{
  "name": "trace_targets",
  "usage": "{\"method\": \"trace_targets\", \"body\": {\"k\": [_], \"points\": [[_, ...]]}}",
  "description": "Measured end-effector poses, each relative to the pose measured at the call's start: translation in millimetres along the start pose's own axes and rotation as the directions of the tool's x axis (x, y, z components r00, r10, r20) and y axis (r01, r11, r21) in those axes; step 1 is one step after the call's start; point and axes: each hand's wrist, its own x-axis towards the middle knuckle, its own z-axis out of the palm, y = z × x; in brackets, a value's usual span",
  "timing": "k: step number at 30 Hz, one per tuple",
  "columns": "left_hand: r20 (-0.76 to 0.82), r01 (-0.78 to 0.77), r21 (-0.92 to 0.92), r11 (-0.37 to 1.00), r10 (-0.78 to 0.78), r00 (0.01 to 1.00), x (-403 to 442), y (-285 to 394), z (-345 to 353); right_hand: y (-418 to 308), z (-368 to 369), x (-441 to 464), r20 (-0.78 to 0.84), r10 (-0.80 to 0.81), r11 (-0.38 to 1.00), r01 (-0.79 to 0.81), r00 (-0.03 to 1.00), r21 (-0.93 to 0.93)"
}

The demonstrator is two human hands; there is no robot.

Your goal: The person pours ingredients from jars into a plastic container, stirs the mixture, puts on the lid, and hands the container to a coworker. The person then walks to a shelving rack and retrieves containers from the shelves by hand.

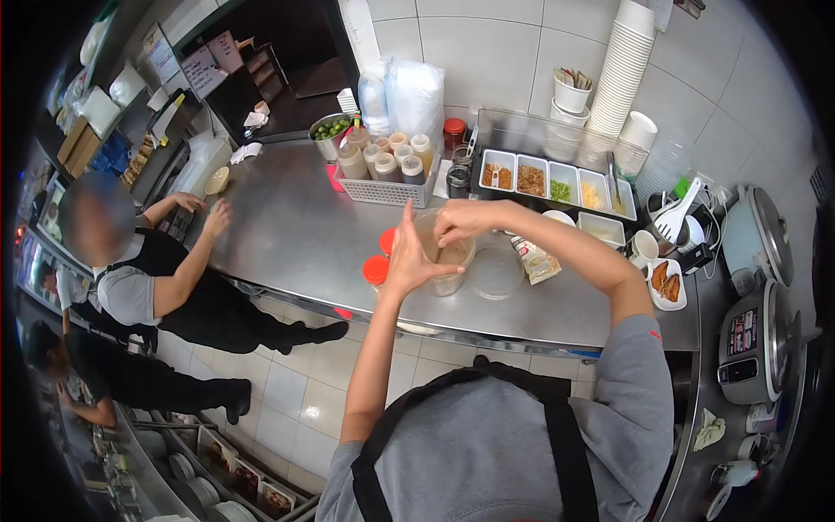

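Observation:
A clear round tub (pixel 454 254) stands on the steel counter in front of me. My left hand (pixel 411 259) is spread against the tub's left side, thumb and fingers wide apart. Over the rim, my right hand (pixel 461 221) is closed with its fingers pointing down into the tub; what it holds is too hidden to make out. A clear round lid (pixel 496 271) lies on the counter just right of the tub, with a printed packet (pixel 536 259) beside it. Left of the tub are jars with red lids (pixel 377 270), partly behind my left hand.
A grey basket of squeeze bottles (pixel 383 189) is at the back. Behind my right arm stands a tray of topping containers (pixel 531 177). Stacked bowls (pixel 622 65) rise behind it. Rice cookers (pixel 752 339) are at right. A co-worker (pixel 143 270) stands at the counter's left, another person below.

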Motion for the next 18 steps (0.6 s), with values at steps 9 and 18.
{"method": "trace_targets", "body": {"k": [9,18], "points": [[-0.021,-0.005,0.039,0.999,0.006,1.0,-3,2,2,-7,-42,2,-0.099,-0.244,0.785,0.136,0.965,-0.605],[-0.029,0.009,0.018,1.0,-0.009,1.0,-4,3,3,-9,-36,15,0.074,-0.416,0.596,0.333,0.906,-0.73]]}}
